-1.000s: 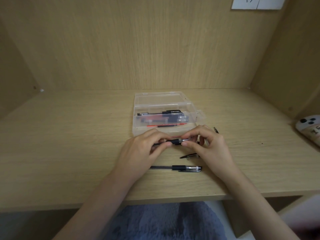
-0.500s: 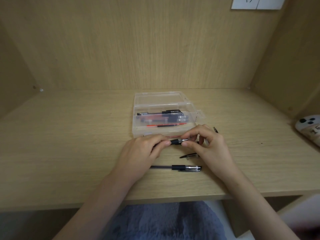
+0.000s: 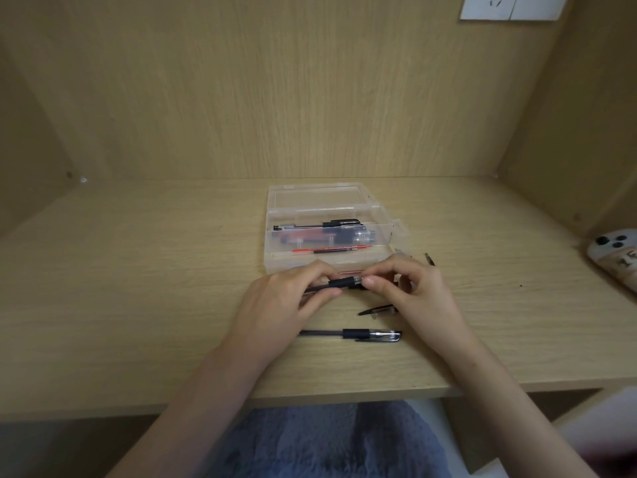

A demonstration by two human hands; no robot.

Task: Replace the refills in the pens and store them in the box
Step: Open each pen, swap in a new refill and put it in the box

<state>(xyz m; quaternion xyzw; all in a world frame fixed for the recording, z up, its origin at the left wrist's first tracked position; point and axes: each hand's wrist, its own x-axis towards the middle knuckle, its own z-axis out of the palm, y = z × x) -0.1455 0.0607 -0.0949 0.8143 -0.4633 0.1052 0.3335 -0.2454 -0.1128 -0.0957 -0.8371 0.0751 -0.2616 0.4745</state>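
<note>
A black pen (image 3: 341, 283) is held level just in front of the clear plastic box (image 3: 382, 232). My left hand (image 3: 279, 312) grips its barrel and my right hand (image 3: 413, 298) pinches its tip end. The box stands open, its lid folded back, with several pens and a red refill (image 3: 331, 250) inside. A capped black pen (image 3: 355, 335) lies on the desk nearer to me. A loose pen cap (image 3: 377, 310) rests under my right hand, and a small dark part (image 3: 429, 259) lies right of the box.
The wooden desk (image 3: 138, 288) sits in an alcove with wood walls behind and on both sides. A white device with dark dots (image 3: 617, 257) rests at the far right edge. A white wall socket (image 3: 510, 6) is at the top right. Blue fabric (image 3: 327, 443) shows below the desk edge.
My right fingers have slid slightly left along the pen tip toward the left hand. Everything else stays in place.
</note>
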